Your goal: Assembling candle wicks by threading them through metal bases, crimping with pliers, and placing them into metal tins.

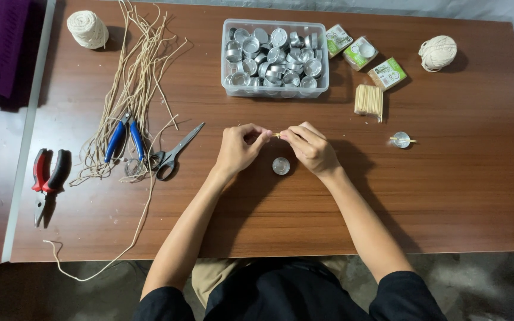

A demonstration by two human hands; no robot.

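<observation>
Shiny metal cups (275, 54), clear plastic tub (228, 88), smooth wood-grain table (459, 196).
</observation>
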